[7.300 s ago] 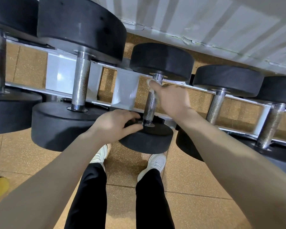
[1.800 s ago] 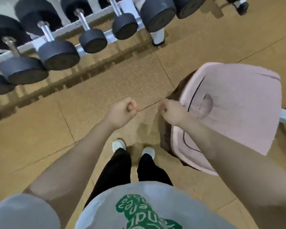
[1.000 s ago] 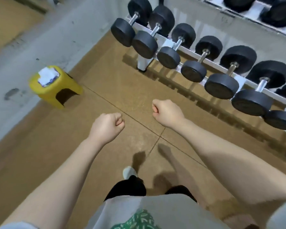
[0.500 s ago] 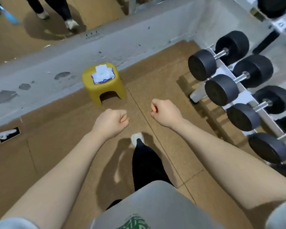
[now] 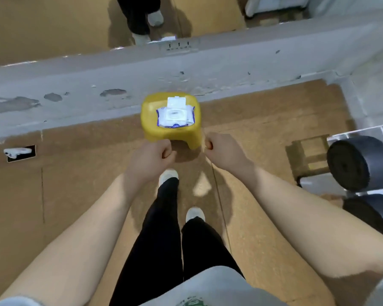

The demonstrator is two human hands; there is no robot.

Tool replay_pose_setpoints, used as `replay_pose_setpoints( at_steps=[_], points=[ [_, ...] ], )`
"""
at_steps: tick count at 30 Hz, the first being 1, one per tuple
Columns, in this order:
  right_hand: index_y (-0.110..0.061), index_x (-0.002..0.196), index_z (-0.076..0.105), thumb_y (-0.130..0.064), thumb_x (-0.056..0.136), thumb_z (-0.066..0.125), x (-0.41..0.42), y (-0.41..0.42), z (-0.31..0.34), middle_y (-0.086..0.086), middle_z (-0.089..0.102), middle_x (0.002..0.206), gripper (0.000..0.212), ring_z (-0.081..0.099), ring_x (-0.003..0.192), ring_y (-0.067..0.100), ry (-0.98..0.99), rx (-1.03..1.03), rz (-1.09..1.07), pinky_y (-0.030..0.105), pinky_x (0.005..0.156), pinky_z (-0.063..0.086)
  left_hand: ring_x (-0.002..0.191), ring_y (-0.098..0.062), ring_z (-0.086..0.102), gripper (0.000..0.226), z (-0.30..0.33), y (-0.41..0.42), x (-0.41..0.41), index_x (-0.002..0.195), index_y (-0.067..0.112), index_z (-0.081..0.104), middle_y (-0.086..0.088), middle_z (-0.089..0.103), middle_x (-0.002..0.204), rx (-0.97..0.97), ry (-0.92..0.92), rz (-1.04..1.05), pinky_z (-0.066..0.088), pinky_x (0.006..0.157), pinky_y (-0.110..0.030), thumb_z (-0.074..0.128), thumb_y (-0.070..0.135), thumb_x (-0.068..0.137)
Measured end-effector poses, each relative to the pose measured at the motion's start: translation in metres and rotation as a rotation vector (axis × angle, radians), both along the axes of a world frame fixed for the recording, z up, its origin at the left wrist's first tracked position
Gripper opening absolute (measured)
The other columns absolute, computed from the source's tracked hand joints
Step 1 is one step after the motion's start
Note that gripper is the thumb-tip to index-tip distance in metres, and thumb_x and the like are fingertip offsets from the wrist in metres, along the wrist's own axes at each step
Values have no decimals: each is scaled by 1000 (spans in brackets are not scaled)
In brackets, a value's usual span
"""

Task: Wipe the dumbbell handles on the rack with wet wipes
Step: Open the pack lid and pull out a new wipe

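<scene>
No text, number or brand can be read. The white, blue-edged wet-wipe pack [image 5: 175, 115] on the yellow plastic stool [image 5: 170, 133] bears printing too blurred to make out. Green lettering on the grey shirt [image 5: 191, 302] is cut off at the lower edge; marks on the grey ledge [image 5: 178, 44] are illegible.

Dumbbell [image 5: 360, 162] cropped at right edge

Single head-worn view, steeply down, floorward.
</scene>
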State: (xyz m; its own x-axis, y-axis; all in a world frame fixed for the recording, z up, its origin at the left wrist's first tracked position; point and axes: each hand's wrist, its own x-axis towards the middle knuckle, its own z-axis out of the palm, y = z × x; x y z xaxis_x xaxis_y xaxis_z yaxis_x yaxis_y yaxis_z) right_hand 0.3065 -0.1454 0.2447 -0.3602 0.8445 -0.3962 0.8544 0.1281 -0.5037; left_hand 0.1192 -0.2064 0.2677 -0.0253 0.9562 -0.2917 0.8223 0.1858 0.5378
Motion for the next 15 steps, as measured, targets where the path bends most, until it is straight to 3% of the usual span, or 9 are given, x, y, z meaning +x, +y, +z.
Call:
replay_pose_setpoints(
  at_steps=[5,8,10,12,15],
  points=[
    [-23,60,30,-7,80,46,-36,73,-98,-2,44,62,30,45,67,24,4,44,0,30,51,24,48,-10,34,39,-92,71,-30,58,21,29,5,35,49,46,-26,51,26,50,-30,58,15,84],
    [-17,85,49,-12,86,48,-60,122,-172,6,59,85,5,53,78,26,36,61,-13,29,59,32,49,-8,38,28,-166,114,-53,66,23,38,6,41,51,33,-40,67,30,52,-28,57,18,86],
    [-14,107,53,-15,89,50,-74,148,-210,5,60,101,19,55,90,23,53,70,17,30,65,38,53,-6,44,12,-205,136,-63,80,21,46,8,46,55,5,-63,60,35,56,-31,55,21,88],
    [-13,118,53,-18,90,51,-89,171,-245,6,56,114,28,54,102,23,56,139,45,33,75,44,63,-9,50,4,-241,157,-73,94,22,51,7,54,66,-7,-105,56,39,62,-30,53,21,90],
    [-13,121,53,-21,90,52,-106,195,-287,8,52,122,32,52,107,27,-8,240,138,35,80,41,84,-10,53,22,-281,180,-83,112,16,56,1,59,91,22,-171,48,36,73,-20,54,17,90]
  ],
)
